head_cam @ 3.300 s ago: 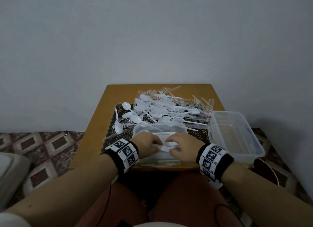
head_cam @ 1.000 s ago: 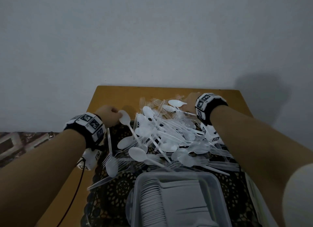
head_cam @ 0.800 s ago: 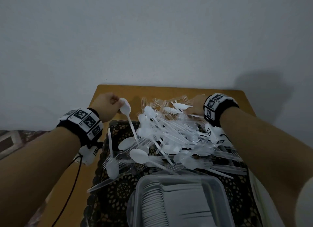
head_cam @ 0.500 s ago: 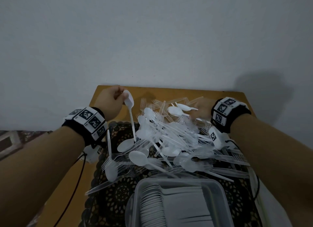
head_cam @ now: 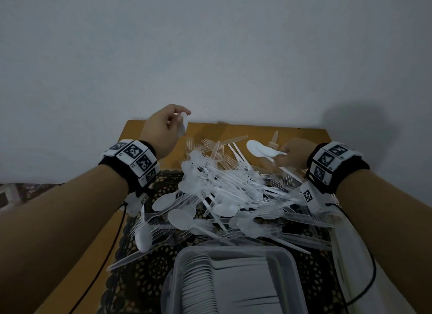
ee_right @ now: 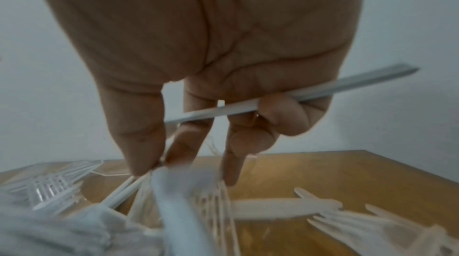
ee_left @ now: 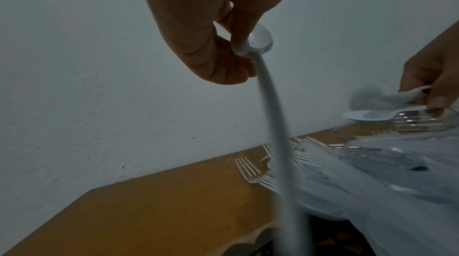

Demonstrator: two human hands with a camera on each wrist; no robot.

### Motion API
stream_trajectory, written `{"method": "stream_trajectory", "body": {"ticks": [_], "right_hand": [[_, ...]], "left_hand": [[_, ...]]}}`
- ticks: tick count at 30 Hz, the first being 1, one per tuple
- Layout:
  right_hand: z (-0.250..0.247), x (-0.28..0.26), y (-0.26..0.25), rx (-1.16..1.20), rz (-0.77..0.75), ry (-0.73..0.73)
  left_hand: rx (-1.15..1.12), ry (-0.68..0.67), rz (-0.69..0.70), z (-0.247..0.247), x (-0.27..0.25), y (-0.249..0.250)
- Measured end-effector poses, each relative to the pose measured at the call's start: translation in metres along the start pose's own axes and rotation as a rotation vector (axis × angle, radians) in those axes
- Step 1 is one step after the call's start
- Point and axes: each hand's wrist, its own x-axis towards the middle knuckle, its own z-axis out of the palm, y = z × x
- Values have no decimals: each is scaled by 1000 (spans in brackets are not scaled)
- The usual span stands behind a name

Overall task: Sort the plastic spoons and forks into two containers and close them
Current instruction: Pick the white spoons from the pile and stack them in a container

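Note:
A heap of white plastic spoons and clear forks (head_cam: pixel 222 192) covers the middle of the table. My left hand (head_cam: pixel 180 121) is raised at the far left and pinches one white spoon (ee_left: pixel 261 40) by its bowl, with the handle hanging down. My right hand (head_cam: pixel 280 155) is at the far right of the heap and holds two white spoons (head_cam: pixel 261 150). One handle (ee_right: pixel 298 96) lies across its curled fingers, and thumb and forefinger pinch the other (ee_right: pixel 174 191). A clear container (head_cam: pixel 289 257) with stacked spoons stands at the near edge.
The orange table (head_cam: pixel 304 133) stands against a grey wall, with a dark lace mat (head_cam: pixel 145 271) under the heap. Loose forks (ee_right: pixel 285 207) lie on the bare wood at the far side. A black cable (head_cam: pixel 109 250) hangs from my left wrist.
My left hand has lifted its spoon up and clear of the heap, towards the wall. My right hand has drawn back to the right, raising its spoons off the heap.

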Motion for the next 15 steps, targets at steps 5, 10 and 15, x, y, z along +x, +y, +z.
{"method": "stream_trajectory", "body": {"ticks": [5, 10, 15], "right_hand": [[-9, -8, -6, 86, -108, 74], [-18, -7, -15, 295, -194, 96], [-12, 27, -35, 362, -202, 202]], "left_hand": [[41, -9, 26, 7, 9, -4], [321, -191, -102, 21, 18, -16], [690, -491, -138, 37, 22, -27]]}}
